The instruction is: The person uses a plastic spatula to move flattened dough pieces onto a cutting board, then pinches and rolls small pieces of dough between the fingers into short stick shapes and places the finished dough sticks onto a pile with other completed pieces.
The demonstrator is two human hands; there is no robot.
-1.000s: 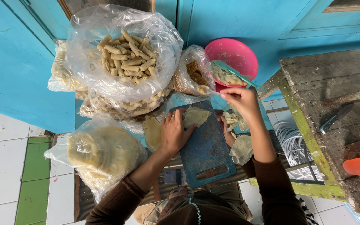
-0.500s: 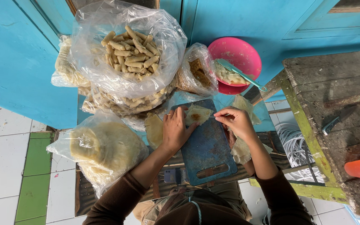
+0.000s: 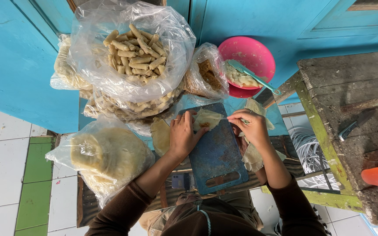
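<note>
A pale thin wrapper (image 3: 210, 117) with a dab of brown filling (image 3: 204, 125) lies at the far end of a blue cutting board (image 3: 217, 159). My left hand (image 3: 182, 136) rests on the board's left edge, its fingertips pressing the wrapper's left side. My right hand (image 3: 253, 127) pinches the wrapper's right edge between thumb and fingers. More loose wrappers (image 3: 160, 135) lie beside the board under both hands.
Behind the board sit a big plastic bag of rolled snacks (image 3: 132, 48), a small bag of brown filling (image 3: 204, 72) and a pink bowl (image 3: 254, 50) with paste and a teal spoon (image 3: 254, 76). A bag of round wrappers (image 3: 106, 157) lies left. A worn wooden table (image 3: 351, 87) stands right.
My right hand has come back from near the pink bowl to the wrapper's right edge. My left hand has stayed on the wrapper.
</note>
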